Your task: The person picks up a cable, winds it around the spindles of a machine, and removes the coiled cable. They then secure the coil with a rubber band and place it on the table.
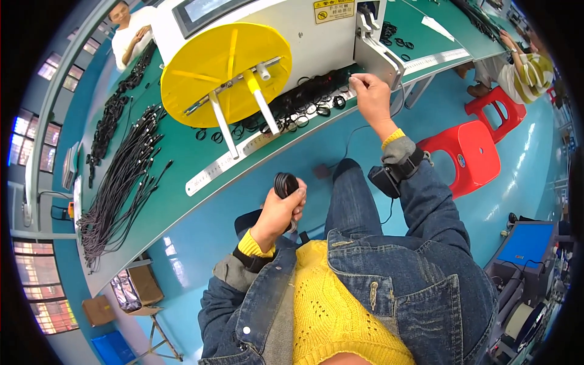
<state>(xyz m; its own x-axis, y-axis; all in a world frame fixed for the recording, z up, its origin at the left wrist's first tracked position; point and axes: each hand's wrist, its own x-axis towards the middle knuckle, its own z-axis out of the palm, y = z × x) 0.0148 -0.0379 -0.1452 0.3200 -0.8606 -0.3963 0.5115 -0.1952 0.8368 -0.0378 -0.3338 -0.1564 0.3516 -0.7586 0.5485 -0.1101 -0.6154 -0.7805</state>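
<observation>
Below the near edge of the green workbench, out over the blue floor, the left hand holds a coiled bundle of black cable. The fingers are wrapped and pressed together around the lower part of the coil, thumb alongside, so only its upper loop shows above the fist. The coil stands roughly upright, its long axis running from the palm up toward the bench edge; it touches nothing but the hand.

At the near edge of the bench, just beside the grey metal bracket of the white machine, the right hand is closed, fingertips pinched together at the edge; what they pinch is too small to tell. A heap of black cable rings lies on the bench just to its left, near the yellow disc on its white stand. A steel ruler runs along the near edge, and long black cables lie spread toward the bench's left end.
</observation>
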